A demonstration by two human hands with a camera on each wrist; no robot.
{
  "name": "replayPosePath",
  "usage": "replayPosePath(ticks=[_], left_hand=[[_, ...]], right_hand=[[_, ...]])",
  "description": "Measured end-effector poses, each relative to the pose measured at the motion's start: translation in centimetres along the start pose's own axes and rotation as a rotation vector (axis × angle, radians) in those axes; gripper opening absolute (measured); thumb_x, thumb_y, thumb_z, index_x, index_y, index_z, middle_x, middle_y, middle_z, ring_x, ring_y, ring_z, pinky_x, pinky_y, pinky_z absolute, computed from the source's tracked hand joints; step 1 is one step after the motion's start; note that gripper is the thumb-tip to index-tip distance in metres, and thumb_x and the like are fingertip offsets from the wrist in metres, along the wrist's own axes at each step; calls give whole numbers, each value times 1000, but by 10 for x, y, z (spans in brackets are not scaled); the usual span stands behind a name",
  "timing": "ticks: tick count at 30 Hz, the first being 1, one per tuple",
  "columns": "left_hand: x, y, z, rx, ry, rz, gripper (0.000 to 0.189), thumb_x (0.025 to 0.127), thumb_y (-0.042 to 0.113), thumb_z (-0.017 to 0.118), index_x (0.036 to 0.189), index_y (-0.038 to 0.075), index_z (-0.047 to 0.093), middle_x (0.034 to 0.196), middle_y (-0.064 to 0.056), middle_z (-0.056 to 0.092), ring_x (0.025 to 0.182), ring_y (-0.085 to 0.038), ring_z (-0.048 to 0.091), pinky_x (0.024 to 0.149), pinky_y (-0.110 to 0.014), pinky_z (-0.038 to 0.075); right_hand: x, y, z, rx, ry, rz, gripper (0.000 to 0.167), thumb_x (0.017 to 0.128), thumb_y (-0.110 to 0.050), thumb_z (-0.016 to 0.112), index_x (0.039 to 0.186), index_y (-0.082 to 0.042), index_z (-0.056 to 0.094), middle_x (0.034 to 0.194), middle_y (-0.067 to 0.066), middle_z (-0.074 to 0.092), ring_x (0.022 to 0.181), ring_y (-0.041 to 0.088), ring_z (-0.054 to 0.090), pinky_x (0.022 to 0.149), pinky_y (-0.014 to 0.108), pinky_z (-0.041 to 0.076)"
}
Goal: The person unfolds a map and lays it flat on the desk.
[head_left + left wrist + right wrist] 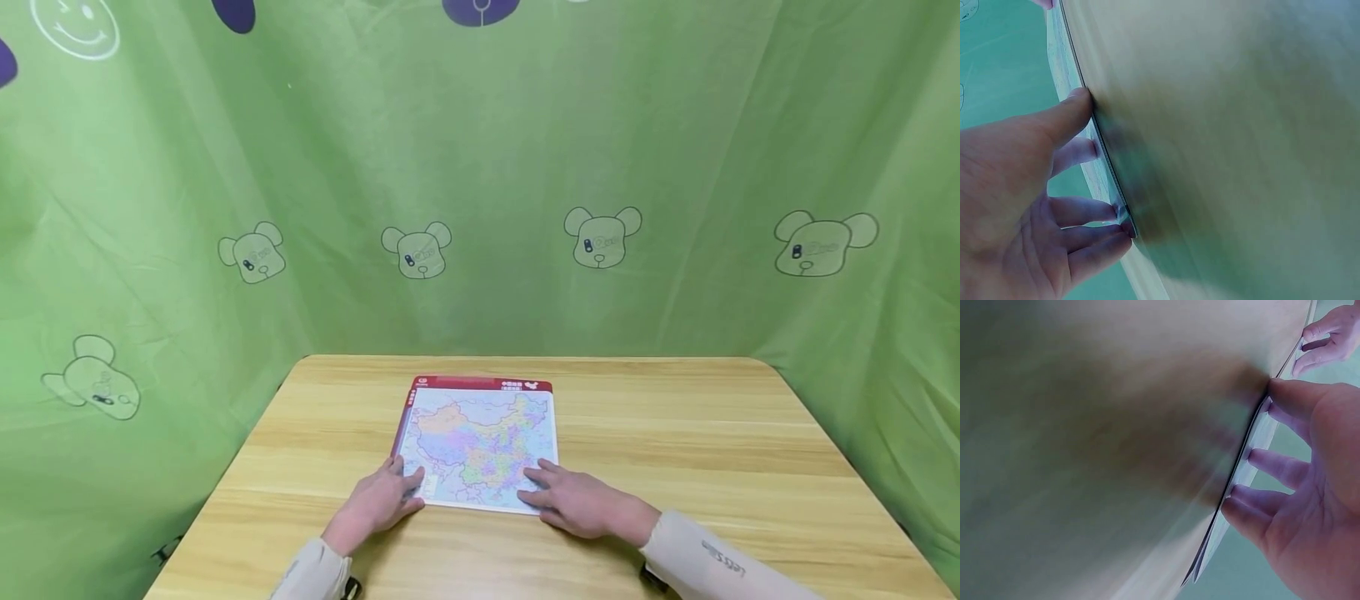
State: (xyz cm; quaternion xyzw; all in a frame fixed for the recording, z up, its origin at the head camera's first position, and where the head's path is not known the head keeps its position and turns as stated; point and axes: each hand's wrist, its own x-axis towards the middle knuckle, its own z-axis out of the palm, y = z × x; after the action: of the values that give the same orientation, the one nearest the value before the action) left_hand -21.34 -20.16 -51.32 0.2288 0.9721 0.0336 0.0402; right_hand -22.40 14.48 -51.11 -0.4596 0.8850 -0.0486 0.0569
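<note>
A person's two bare hands are laid at a map of China, which is spread flat on a wooden table. The left hand is placed at the map's near left corner, its fingers spread and lightly bent; the fingertips are rested on the printed face and left border, and the thumb is set against the near edge. The right hand is placed at the map's near right corner, fingers apart and reaching inward over the print, thumb at the near edge. Nothing is gripped by either hand. The map is printed in pastel orange, lilac, green and pink, with pale blue sea, and is topped by a red band bearing white lettering. At its right end, two thin layers are seen slightly parted in the right wrist view. Beyond the map, a green curtain is hung, decorated with outlined bear heads.
</note>
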Motion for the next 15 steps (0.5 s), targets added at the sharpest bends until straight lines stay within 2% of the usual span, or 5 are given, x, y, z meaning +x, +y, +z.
replayPosePath(ticks=[5, 15], left_hand=[[0, 1, -2, 18, 5, 4, 55, 90, 44, 58, 133, 11, 55, 136, -31, 43, 125, -46, 41, 97, -54, 42], [1, 2, 1, 35, 13, 52, 52, 91, 43, 57, 134, 14, 55, 136, -29, 44, 124, -44, 43, 91, -54, 46]], right_hand=[[-1, -1, 0, -4, 16, -5, 40, 98, -26, 51, 137, -17, 52, 144, 16, 42, 131, 43, 35, 100, 51, 40], [-6, 1, 0, 13, 42, 5, 40, 97, -26, 52, 136, -15, 53, 144, 21, 39, 129, 45, 36, 99, 53, 40]])
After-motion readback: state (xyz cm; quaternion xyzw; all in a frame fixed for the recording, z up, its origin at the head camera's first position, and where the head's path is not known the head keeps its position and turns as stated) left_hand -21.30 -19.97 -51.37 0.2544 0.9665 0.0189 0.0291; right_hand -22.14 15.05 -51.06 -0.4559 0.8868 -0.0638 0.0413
